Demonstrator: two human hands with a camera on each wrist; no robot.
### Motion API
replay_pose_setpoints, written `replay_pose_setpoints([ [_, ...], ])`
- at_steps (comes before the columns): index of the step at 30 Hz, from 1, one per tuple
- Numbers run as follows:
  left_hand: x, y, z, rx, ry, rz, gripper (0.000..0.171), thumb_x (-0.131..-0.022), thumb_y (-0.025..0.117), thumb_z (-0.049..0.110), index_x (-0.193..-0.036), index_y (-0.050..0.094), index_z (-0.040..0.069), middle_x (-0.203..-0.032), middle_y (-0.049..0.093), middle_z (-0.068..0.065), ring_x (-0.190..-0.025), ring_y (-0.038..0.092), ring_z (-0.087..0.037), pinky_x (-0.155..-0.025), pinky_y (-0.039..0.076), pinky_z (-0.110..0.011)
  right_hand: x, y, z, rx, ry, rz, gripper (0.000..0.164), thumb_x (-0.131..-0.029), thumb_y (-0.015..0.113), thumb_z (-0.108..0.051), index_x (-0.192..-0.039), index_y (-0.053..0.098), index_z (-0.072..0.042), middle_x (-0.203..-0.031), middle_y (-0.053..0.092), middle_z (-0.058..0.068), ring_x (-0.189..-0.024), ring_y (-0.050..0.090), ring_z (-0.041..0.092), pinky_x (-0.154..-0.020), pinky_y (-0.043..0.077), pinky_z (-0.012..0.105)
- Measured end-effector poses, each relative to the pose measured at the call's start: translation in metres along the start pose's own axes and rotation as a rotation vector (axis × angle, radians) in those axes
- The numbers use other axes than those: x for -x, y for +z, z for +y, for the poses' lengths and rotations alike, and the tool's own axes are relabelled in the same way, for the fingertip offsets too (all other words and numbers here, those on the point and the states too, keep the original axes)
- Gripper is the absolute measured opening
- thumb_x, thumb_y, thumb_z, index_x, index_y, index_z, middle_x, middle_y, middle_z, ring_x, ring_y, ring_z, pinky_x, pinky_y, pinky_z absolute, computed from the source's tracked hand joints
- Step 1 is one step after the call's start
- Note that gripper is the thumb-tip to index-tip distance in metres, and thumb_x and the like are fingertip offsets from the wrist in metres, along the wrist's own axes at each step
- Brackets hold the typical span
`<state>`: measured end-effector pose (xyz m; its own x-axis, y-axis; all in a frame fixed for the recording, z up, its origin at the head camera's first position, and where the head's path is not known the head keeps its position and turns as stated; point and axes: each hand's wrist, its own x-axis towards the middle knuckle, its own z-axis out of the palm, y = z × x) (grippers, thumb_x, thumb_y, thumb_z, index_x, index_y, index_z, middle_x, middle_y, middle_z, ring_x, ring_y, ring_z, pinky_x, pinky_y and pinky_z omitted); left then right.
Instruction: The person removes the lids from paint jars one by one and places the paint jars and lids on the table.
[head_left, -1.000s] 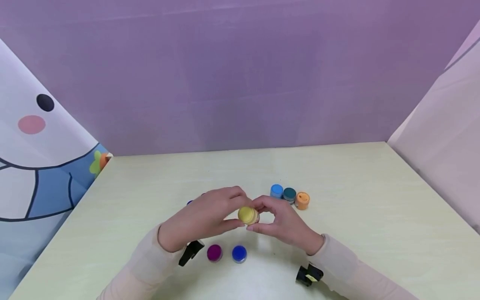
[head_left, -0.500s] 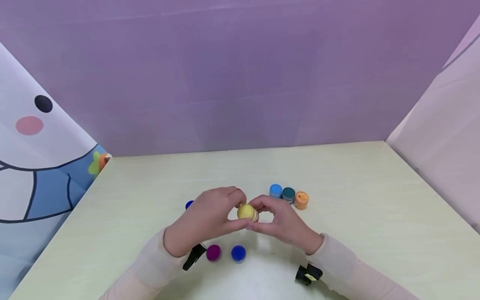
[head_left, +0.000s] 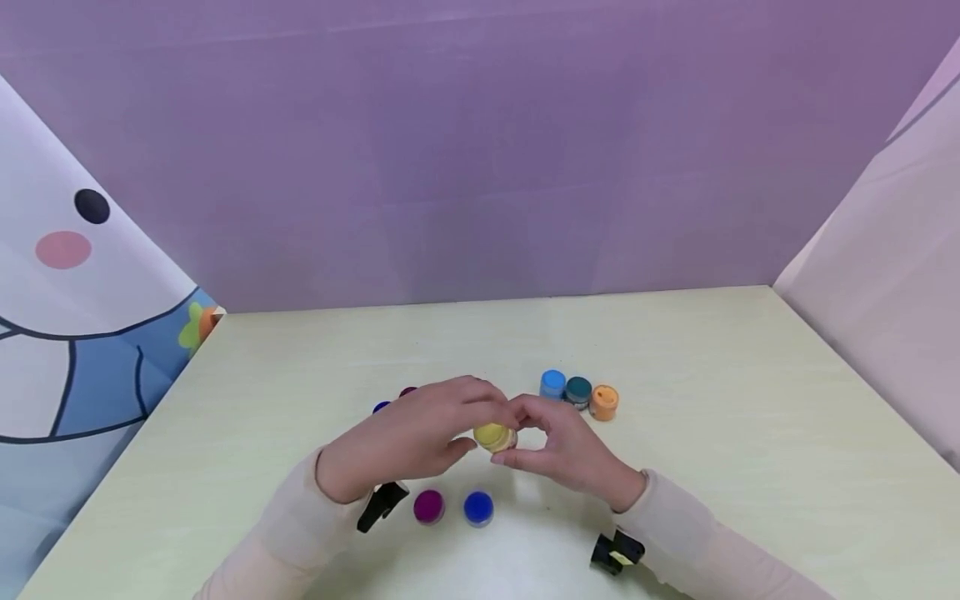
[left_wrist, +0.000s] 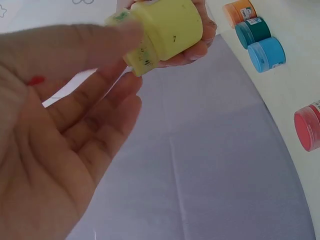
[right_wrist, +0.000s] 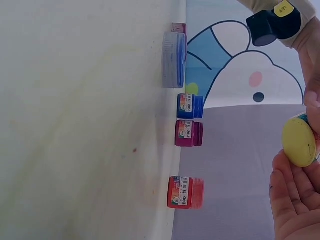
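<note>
A small yellow paint jar [head_left: 491, 435] is held between both hands above the middle of the table. My right hand [head_left: 573, 442] grips its body between thumb and fingers from the right. Around the lid end, my left hand [head_left: 420, 429] has its fingers over the top and its thumb beside it. In the left wrist view, the left thumb [left_wrist: 95, 45] lies across the yellow jar's [left_wrist: 175, 30] narrower lid end, with right-hand fingertips [left_wrist: 197, 52] behind. The right wrist view has the jar's round yellow end [right_wrist: 299, 142] above the fingers.
Light blue [head_left: 552, 383], dark green [head_left: 578, 392] and orange [head_left: 604, 402] jars stand behind the right hand. Purple [head_left: 429, 507] and blue [head_left: 478, 508] jars stand nearer. Two more peek out past the left hand. Side views add a red jar [right_wrist: 185, 192] and translucent blue container [right_wrist: 174, 60].
The left fingers have shifted further over the lid's top, and the left thumb has drawn back left along the jar. The right hand holds the jar almost unmoved.
</note>
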<state>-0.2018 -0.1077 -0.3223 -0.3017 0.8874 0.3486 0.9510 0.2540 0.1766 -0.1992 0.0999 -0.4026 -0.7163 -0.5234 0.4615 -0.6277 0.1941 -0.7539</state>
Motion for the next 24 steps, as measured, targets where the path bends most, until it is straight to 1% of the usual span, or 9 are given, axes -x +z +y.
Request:
replay_pose_setpoints([
  [3, 0.0, 0.001, -0.001, -0.001, 0.022, 0.017, 0.039, -0.072, 0.066, -0.012, -0.1, 0.057, 0.012, -0.103, 0.058, 0.0, -0.1, 0.052, -0.011, -0.086, 0.04, -0.017, 0.0, 0.0, 0.0, 0.003, 0.003, -0.005, 0.03, -0.076, 0.072, -0.024, -0.101, 0.057, -0.015, -0.095, 0.061, -0.006, -0.086, 0.058, 0.011, -0.075, 0.05, 0.033],
  [8, 0.0, 0.0, 0.0, -0.02, -0.012, -0.012, 0.038, -0.07, 0.069, -0.009, -0.099, 0.059, 0.013, -0.103, 0.058, 0.001, -0.099, 0.052, -0.01, -0.083, 0.041, -0.016, -0.001, 0.0, -0.006, 0.021, 0.02, -0.008, 0.032, -0.075, 0.073, -0.017, -0.102, 0.058, -0.012, -0.095, 0.062, -0.003, -0.086, 0.058, 0.011, -0.076, 0.05, 0.032],
  [12, 0.0, -0.001, 0.001, -0.018, -0.042, -0.038, 0.038, -0.069, 0.071, -0.007, -0.098, 0.059, 0.012, -0.103, 0.057, 0.001, -0.098, 0.051, -0.01, -0.082, 0.041, -0.016, -0.003, -0.003, -0.022, 0.031, 0.003, -0.008, 0.031, -0.073, 0.074, -0.007, -0.099, 0.058, -0.006, -0.092, 0.062, 0.002, -0.084, 0.058, 0.012, -0.074, 0.05, 0.033],
  [14, 0.0, -0.001, 0.002, -0.007, -0.06, -0.042, 0.034, -0.07, 0.071, -0.005, -0.097, 0.06, 0.012, -0.101, 0.056, 0.001, -0.096, 0.051, -0.01, -0.082, 0.042, -0.017, -0.004, -0.003, -0.024, 0.033, 0.0, -0.008, 0.031, -0.072, 0.074, -0.005, -0.098, 0.058, -0.005, -0.092, 0.062, 0.002, -0.084, 0.058, 0.012, -0.074, 0.05, 0.034],
  [15, 0.0, 0.0, 0.002, -0.001, -0.071, -0.044, 0.033, -0.07, 0.072, -0.003, -0.097, 0.06, 0.011, -0.1, 0.056, 0.001, -0.094, 0.051, -0.01, -0.082, 0.042, -0.017, -0.004, -0.003, -0.024, 0.034, 0.001, -0.009, 0.031, -0.072, 0.074, -0.006, -0.099, 0.058, -0.006, -0.092, 0.062, 0.002, -0.084, 0.057, 0.012, -0.074, 0.05, 0.033],
  [18, 0.0, 0.0, 0.003, 0.011, -0.119, -0.054, 0.029, -0.073, 0.072, 0.003, -0.098, 0.061, 0.012, -0.098, 0.056, 0.002, -0.09, 0.051, -0.009, -0.079, 0.042, -0.016, -0.002, -0.001, -0.013, 0.036, 0.01, -0.012, 0.032, -0.073, 0.074, -0.012, -0.101, 0.058, -0.009, -0.094, 0.063, -0.001, -0.085, 0.057, 0.011, -0.074, 0.05, 0.033],
  [20, 0.0, 0.001, 0.003, 0.013, -0.158, -0.056, 0.027, -0.076, 0.072, 0.01, -0.1, 0.061, 0.012, -0.096, 0.056, 0.004, -0.087, 0.051, -0.007, -0.076, 0.042, -0.015, -0.001, 0.0, -0.006, 0.037, 0.01, -0.013, 0.033, -0.075, 0.073, -0.018, -0.103, 0.058, -0.012, -0.095, 0.062, -0.004, -0.086, 0.057, 0.01, -0.075, 0.05, 0.033],
  [24, 0.0, 0.003, 0.002, -0.006, -0.224, -0.028, 0.024, -0.078, 0.071, 0.02, -0.099, 0.062, 0.012, -0.09, 0.056, 0.006, -0.078, 0.05, -0.004, -0.069, 0.043, -0.015, 0.0, 0.0, 0.001, 0.03, -0.005, -0.014, 0.032, -0.077, 0.072, -0.025, -0.103, 0.058, -0.015, -0.096, 0.061, -0.007, -0.086, 0.057, 0.01, -0.076, 0.049, 0.032],
])
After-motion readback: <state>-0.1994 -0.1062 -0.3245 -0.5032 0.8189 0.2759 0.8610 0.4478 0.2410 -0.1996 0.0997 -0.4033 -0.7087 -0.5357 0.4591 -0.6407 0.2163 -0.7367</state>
